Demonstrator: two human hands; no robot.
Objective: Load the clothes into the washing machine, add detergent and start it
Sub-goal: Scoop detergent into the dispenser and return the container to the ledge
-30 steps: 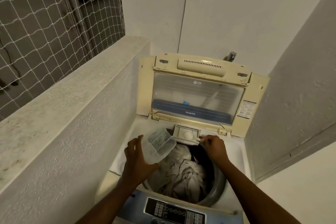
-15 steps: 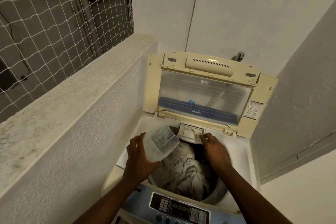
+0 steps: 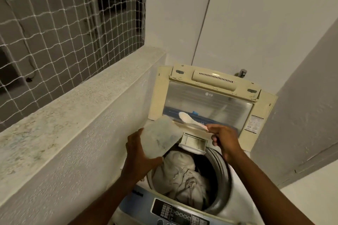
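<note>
A: Detergent was the step in hand, I'd judge. The left hand gripped a cloudy plastic container from below, tilted with its mouth toward the drawer, likely so the right could reach in.

B: And the right hand?

A: It was pinched on the handle of a white scoop, raised just above the detergent drawer, which stood pulled out at the back edge of the washing machine.

B: Clothes?

A: Pale clothes already lay bunched in the drum, lid propped upright behind so the opening stayed free.

B: Started?

A: Seemingly not; neither hand touched the control panel at the front edge. Whether the scoop carried powder, I couldn't tell.
</note>
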